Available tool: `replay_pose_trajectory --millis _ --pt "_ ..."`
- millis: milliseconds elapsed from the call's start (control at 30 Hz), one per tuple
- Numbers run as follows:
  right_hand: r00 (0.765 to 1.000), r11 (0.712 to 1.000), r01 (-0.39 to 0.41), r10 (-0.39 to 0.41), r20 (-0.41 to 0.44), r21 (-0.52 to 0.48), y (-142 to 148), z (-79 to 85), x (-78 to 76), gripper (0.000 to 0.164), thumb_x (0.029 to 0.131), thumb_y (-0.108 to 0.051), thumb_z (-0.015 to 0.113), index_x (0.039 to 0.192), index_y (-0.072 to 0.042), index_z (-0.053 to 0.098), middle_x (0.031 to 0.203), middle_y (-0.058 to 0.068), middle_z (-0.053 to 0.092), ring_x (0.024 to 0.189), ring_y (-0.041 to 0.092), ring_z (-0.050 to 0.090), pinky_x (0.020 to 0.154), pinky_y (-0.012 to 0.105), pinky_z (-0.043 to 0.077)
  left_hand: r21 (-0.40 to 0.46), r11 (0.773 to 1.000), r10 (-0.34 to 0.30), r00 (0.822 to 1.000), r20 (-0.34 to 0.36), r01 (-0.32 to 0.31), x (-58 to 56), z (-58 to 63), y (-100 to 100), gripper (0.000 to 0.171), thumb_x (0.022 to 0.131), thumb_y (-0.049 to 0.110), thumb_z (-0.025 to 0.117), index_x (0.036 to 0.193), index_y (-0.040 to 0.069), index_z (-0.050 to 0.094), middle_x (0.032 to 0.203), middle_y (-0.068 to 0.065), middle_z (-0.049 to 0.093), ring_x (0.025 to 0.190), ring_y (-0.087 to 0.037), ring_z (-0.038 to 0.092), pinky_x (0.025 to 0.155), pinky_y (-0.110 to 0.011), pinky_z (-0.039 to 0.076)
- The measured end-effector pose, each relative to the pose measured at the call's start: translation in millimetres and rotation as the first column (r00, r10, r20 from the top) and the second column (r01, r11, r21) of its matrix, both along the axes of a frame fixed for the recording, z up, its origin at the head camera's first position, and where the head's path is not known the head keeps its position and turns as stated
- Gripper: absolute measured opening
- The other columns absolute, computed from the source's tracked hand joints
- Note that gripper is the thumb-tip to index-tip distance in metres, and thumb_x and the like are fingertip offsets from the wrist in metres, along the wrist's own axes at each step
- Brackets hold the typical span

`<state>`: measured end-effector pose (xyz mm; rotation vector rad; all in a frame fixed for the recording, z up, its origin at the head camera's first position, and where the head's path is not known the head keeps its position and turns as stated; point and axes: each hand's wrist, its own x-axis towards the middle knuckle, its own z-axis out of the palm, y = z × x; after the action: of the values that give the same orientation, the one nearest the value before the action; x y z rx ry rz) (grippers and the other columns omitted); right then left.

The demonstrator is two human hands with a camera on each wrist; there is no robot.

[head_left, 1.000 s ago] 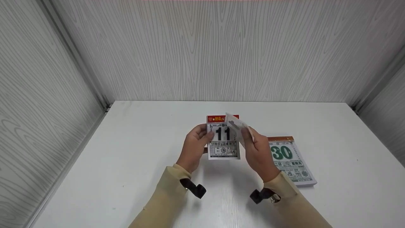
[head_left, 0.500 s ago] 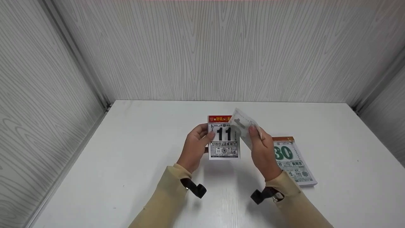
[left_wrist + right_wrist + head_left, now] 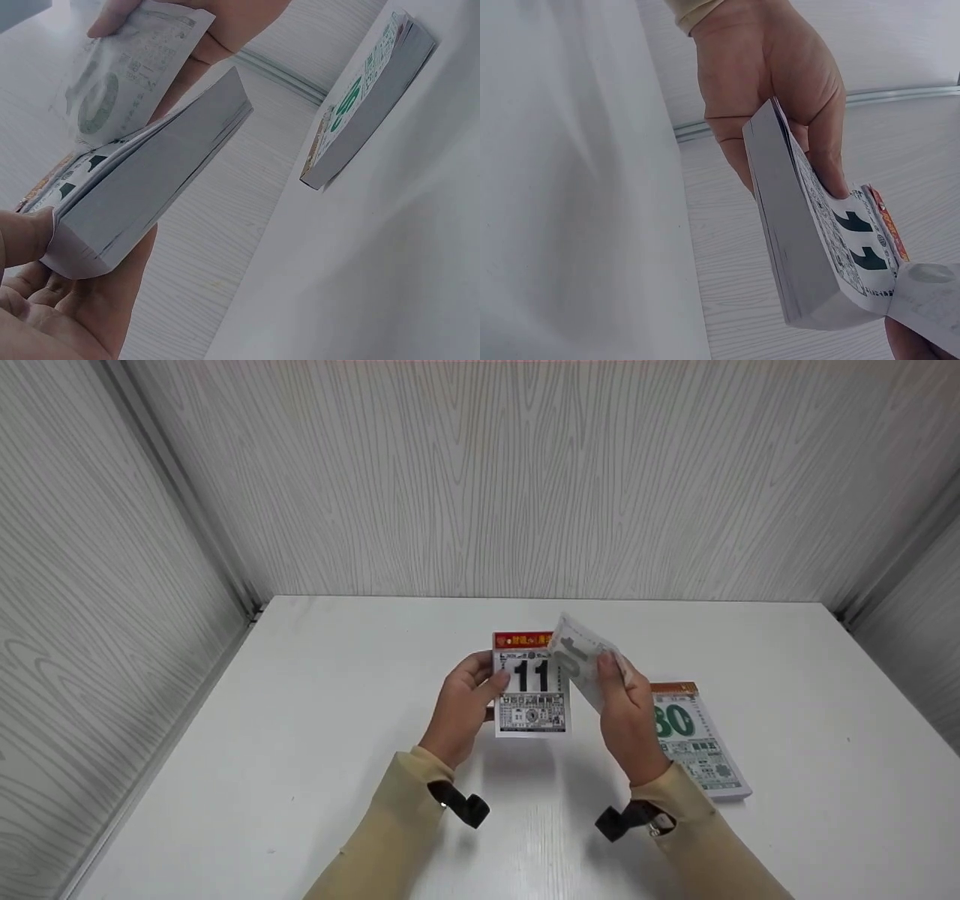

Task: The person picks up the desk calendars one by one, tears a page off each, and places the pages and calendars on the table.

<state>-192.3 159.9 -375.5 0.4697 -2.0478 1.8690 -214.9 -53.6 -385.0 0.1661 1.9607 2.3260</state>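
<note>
My left hand (image 3: 459,716) grips a thick tear-off calendar (image 3: 531,714) by its left side, thumb on the face and fingers behind. The calendar has a red header strip and shows a large black 11. Between thumb and fingers, my right hand (image 3: 628,727) pinches a thin calendar page (image 3: 581,660), whose printed 10 shows through reversed. The page slants over the calendar's upper right corner. In the right wrist view, the calendar's thick white page edges (image 3: 784,225) face the camera, and the page (image 3: 934,300) meets the block near its header end.
A second, larger calendar (image 3: 705,761) with a green 30 and an orange header lies on the white table (image 3: 337,697), right of my right hand and partly behind it. Wood-grained panels (image 3: 487,480) enclose the table at the back and sides.
My right hand has moved right and slightly up with the page, uncovering more of the 11. The left hand and its calendar have barely moved.
</note>
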Motion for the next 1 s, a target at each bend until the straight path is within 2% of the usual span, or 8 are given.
replay_pose_trajectory --millis 167,300,400,500,567,667,767,1000 --pt "0.999 0.997 -0.011 0.014 -0.031 0.082 -1.9 -1.9 0.4 0.047 0.115 -0.027 0.035 0.147 0.001 0.053 0.142 0.018 0.061 0.132 0.029 0.057 0.111 0.054 0.042 0.015 1.0 0.0 1.0 -0.01 0.0 -0.9 -1.1 -1.6 0.035 0.106 0.018 0.06 0.139 0.007 0.055 0.125 -0.011 0.066 0.102 -0.023 0.069 0.078 -0.035 0.06" --pt "0.991 0.975 0.013 0.017 -0.136 0.222 -3.5 -2.6 -0.7 0.039 0.113 -0.02 0.043 0.146 -0.006 0.058 0.141 0.012 0.064 0.129 0.025 0.061 0.106 0.054 0.048 0.013 1.0 0.004 1.0 -0.026 -0.003 0.1 -0.7 -2.8 0.037 0.106 0.019 0.06 0.14 0.007 0.054 0.128 -0.01 0.066 0.104 -0.023 0.069 0.08 -0.036 0.06" --pt "0.962 0.913 0.088 0.026 -0.273 0.399 -3.7 -4.1 -2.1 0.038 0.11 -0.015 0.052 0.147 -0.013 0.059 0.14 0.006 0.065 0.128 0.02 0.062 0.103 0.047 0.052 -0.001 1.0 0.005 0.999 -0.032 -0.005 0.8 -1.0 -3.1 0.038 0.106 0.02 0.06 0.142 0.008 0.053 0.131 -0.009 0.066 0.106 -0.024 0.069 0.082 -0.037 0.061" --pt "0.911 0.809 0.207 0.045 -0.41 0.55 -4.8 -6.0 -4.4 0.043 0.103 -0.012 0.064 0.146 -0.013 0.06 0.14 0.006 0.065 0.127 0.02 0.063 0.103 0.041 0.054 -0.009 1.0 0.007 0.999 -0.033 -0.007 1.0 -0.9 -3.0 0.037 0.106 0.02 0.06 0.141 0.009 0.054 0.132 -0.008 0.066 0.107 -0.024 0.069 0.082 -0.037 0.061" --pt "0.876 0.742 0.281 0.062 -0.479 0.608 -5.5 -7.1 -5.6 0.046 0.097 -0.007 0.072 0.142 -0.009 0.063 0.14 0.007 0.065 0.129 0.023 0.063 0.103 0.039 0.053 -0.011 1.0 0.008 0.999 -0.034 -0.009 0.4 -1.0 -2.7 0.036 0.107 0.02 0.059 0.141 0.009 0.054 0.133 -0.007 0.066 0.107 -0.024 0.07 0.081 -0.037 0.06" --pt "0.854 0.693 0.325 0.077 -0.514 0.643 -5.7 -8.3 -6.9 0.05 0.089 0.006 0.076 0.137 -0.006 0.067 0.142 0.008 0.064 0.13 0.025 0.062 0.103 0.039 0.053 -0.013 1.0 0.012 0.999 -0.038 -0.013 -0.6 -1.8 -2.4 0.035 0.107 0.019 0.058 0.14 0.008 0.054 0.133 -0.008 0.066 0.106 -0.023 0.07 0.08 -0.036 0.06" --pt "0.866 0.701 0.311 0.069 -0.494 0.642 -5.1 -8.0 -6.0 0.052 0.088 0.013 0.072 0.136 -0.007 0.068 0.144 0.006 0.063 0.132 0.025 0.06 0.104 0.041 0.053 -0.015 1.0 0.013 0.999 -0.039 -0.014 -0.8 -1.9 -2.6 0.036 0.107 0.02 0.058 0.141 0.007 0.053 0.132 -0.01 0.065 0.105 -0.023 0.069 0.079 -0.036 0.06" --pt "0.906 0.777 0.269 -0.005 -0.422 0.569 -5.3 -7.5 -3.3 0.043 0.103 0.0 0.06 0.145 -0.013 0.061 0.141 0.008 0.065 0.129 0.026 0.063 0.103 0.044 0.053 -0.012 1.0 0.022 1.0 -0.021 -0.022 0.2 -0.1 -4.7 0.036 0.107 0.021 0.059 0.141 0.01 0.053 0.131 -0.007 0.066 0.108 -0.024 0.068 0.082 -0.037 0.06"
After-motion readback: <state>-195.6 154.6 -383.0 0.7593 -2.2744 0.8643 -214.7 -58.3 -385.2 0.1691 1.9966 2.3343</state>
